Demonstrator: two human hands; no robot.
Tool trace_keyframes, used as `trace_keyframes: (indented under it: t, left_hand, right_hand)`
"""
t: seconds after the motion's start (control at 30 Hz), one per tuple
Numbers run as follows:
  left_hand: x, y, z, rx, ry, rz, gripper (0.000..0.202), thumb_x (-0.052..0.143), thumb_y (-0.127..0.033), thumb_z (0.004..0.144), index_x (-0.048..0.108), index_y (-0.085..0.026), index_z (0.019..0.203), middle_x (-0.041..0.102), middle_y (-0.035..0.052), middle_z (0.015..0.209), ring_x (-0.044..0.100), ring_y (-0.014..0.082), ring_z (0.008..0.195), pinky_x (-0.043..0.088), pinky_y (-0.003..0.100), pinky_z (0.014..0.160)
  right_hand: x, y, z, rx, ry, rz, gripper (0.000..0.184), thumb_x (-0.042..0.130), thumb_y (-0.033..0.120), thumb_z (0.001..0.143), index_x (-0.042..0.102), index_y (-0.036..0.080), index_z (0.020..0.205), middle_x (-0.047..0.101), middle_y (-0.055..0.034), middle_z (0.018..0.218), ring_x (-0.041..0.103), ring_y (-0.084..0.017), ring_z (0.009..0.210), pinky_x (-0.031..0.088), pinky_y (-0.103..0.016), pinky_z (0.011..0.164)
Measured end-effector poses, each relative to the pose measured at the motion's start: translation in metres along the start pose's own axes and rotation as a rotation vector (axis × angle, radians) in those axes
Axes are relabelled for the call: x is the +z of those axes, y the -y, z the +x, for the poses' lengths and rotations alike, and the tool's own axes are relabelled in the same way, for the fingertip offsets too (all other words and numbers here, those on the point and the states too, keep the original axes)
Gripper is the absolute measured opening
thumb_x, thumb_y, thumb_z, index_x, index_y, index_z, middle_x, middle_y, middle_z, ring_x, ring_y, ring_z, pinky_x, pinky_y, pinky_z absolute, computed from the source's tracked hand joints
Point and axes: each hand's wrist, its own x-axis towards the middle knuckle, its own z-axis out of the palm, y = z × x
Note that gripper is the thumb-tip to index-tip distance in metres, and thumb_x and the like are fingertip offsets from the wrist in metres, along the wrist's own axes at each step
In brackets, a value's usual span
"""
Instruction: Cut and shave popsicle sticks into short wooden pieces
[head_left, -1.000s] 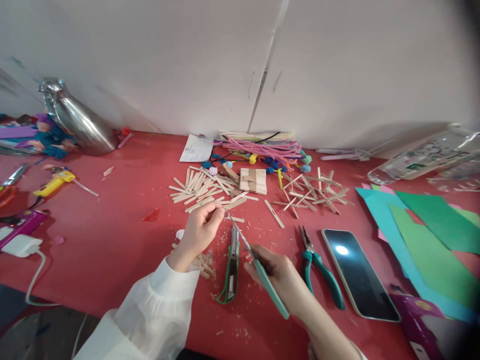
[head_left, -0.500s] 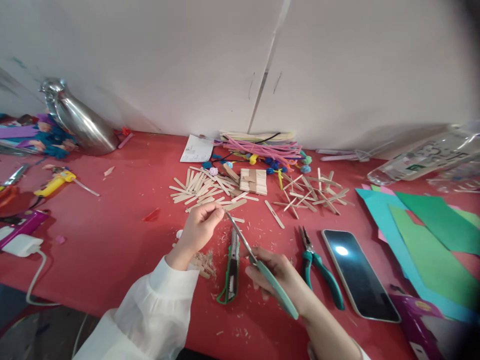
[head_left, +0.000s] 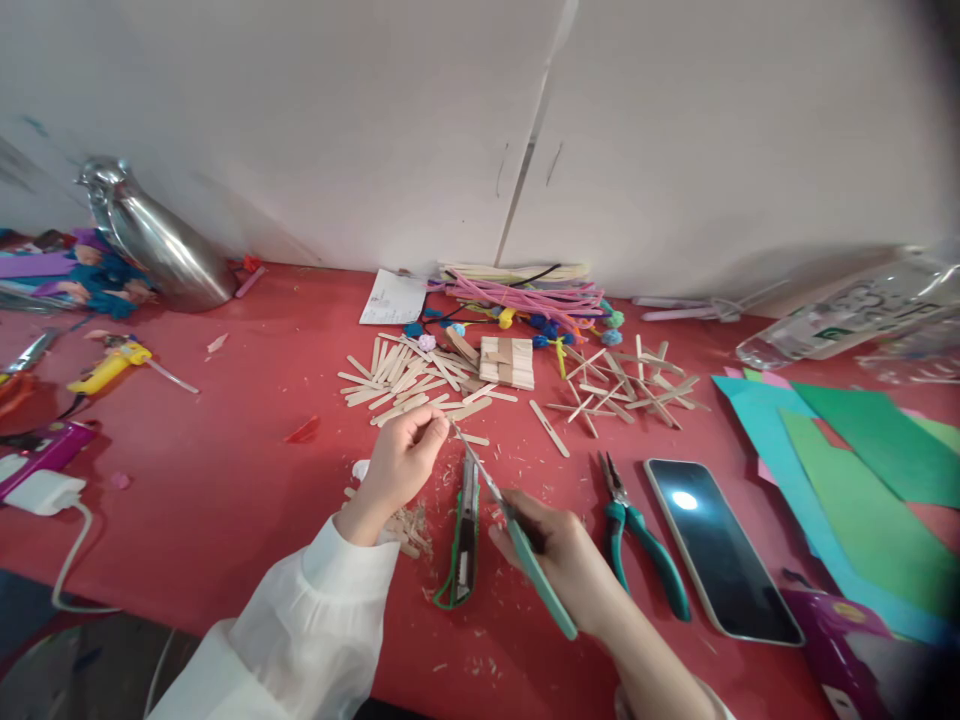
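Note:
My right hand [head_left: 570,560] is wrapped round a pair of scissors [head_left: 541,582] with mint-green handles, whose narrow blades point up and left. The blade tips reach the fingertips of my left hand [head_left: 401,460]. Thumb and forefinger of that hand are pinched together, and what lies between them is too small to make out. Below the blades lies a green and black utility knife [head_left: 466,540]. Wood shavings and stick scraps [head_left: 409,528] lie beside my left wrist. Just beyond my hands is a loose pile of craft sticks [head_left: 409,375].
Pliers [head_left: 626,535] and a phone [head_left: 724,550] lie to the right, near coloured paper [head_left: 847,480]. Crossed sticks [head_left: 630,385], a stick bundle [head_left: 507,362] and pipe cleaners [head_left: 525,295] lie farther back. A steel jug [head_left: 169,240] and yellow glue gun [head_left: 111,367] are left, a bottle [head_left: 840,315] right.
The scissors' handles have swung slightly left and my right hand has shifted a little with them. My left hand stays almost in place, still pinched at the blade tips.

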Motion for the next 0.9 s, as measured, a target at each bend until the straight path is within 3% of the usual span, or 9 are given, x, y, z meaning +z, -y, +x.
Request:
trace_keyframes:
  t: [0.17, 0.43, 0.77, 0.9]
  left_hand:
    - [-0.0009, 0.0003, 0.0003, 0.008, 0.008, 0.003, 0.027, 0.044, -0.035, 0.084, 0.045, -0.017, 0.063, 0.028, -0.0062, 0.053, 0.027, 0.0083, 0.049, 0.024, 0.022, 0.047]
    - [-0.0022, -0.0013, -0.0007, 0.036, 0.001, 0.039, 0.027, 0.044, -0.034, 0.084, 0.047, -0.017, 0.063, 0.028, -0.0059, 0.052, 0.027, 0.0084, 0.049, 0.023, 0.022, 0.047]
    - [-0.0034, 0.0067, 0.0022, -0.053, 0.067, -0.206, 0.027, 0.046, -0.037, 0.081, 0.047, -0.017, 0.063, 0.024, -0.0069, 0.051, 0.021, 0.0073, 0.045, 0.02, 0.022, 0.044]
    - [-0.0037, 0.0016, 0.0006, -0.002, 0.028, -0.048, 0.028, 0.044, -0.035, 0.083, 0.045, -0.017, 0.062, 0.026, -0.0061, 0.052, 0.024, 0.008, 0.048, 0.023, 0.022, 0.045]
  right_hand:
    - [-0.0004, -0.0002, -0.0012, 0.041, 0.062, 0.073, 0.021, 0.05, 0.036, 0.08, 0.055, 0.016, 0.079, 0.036, 0.006, 0.054, 0.035, -0.008, 0.045, 0.032, -0.02, 0.041]
    - [0.0041, -0.0047, -0.0035, 0.065, 0.048, 0.099, 0.018, 0.049, 0.034, 0.081, 0.056, 0.017, 0.083, 0.037, 0.0061, 0.053, 0.035, -0.007, 0.042, 0.032, -0.019, 0.039]
    - [0.0041, -0.0034, -0.0038, 0.113, 0.104, 0.192, 0.031, 0.052, 0.035, 0.08, 0.058, 0.015, 0.103, 0.035, 0.0078, 0.05, 0.034, -0.007, 0.04, 0.031, -0.02, 0.04]
    - [0.0066, -0.006, -0.0012, 0.093, 0.071, 0.161, 0.027, 0.052, 0.035, 0.079, 0.06, 0.015, 0.095, 0.036, 0.007, 0.052, 0.034, -0.007, 0.041, 0.031, -0.02, 0.04]
